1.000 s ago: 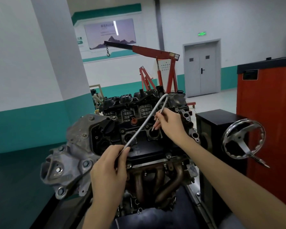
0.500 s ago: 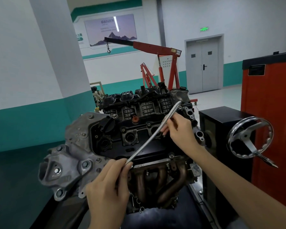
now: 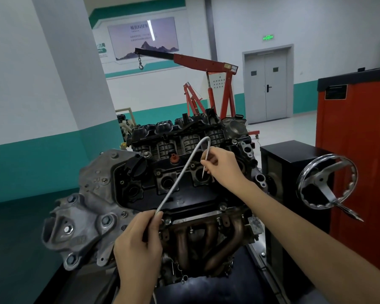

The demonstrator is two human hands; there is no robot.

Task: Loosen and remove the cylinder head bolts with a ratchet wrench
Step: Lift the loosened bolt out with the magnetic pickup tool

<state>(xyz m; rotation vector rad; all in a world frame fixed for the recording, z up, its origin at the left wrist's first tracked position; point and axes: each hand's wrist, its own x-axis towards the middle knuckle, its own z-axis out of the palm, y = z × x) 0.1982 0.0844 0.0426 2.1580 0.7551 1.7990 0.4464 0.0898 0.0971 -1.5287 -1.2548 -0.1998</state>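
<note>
Starting at the far left with a plain grey square pillar (image 3: 75,62) and a white wall with a teal lower band (image 3: 20,167). Then meeting a dull grey cast-metal end cover (image 3: 79,205), dotted with hex bolt heads, at the left end of a bare car engine tilted toward the camera. Gripping the lower end of a flexible silver coiled-metal shaft (image 3: 180,176) with the left hand (image 3: 138,249), fingers and thumb curled round it just in front of the engine's near edge. Rising diagonally across the glossy black valve cover (image 3: 184,198), arching over in front of the black ribbed intake manifold (image 3: 173,137), then bending back down. Pinching the shaft's pointed end between thumb and fingertips of the right hand (image 3: 222,167), tip aimed into the third round plug well (image 3: 199,176) from the left; cannot tell whether it touches anything inside. Showing a silver bolt head (image 3: 222,207) seated at the cover's front edge, above the rusty brown tubular exhaust manifold (image 3: 206,242). Farther back, a red hydraulic engine crane (image 3: 206,62) with a black boom and hanging hook. To the right, a grey double door (image 3: 268,84), a black box-shaped stand housing (image 3: 294,154), a shiny chrome spoked handwheel (image 3: 327,183) and a tall orange-red metal cabinet (image 3: 360,150).
</note>
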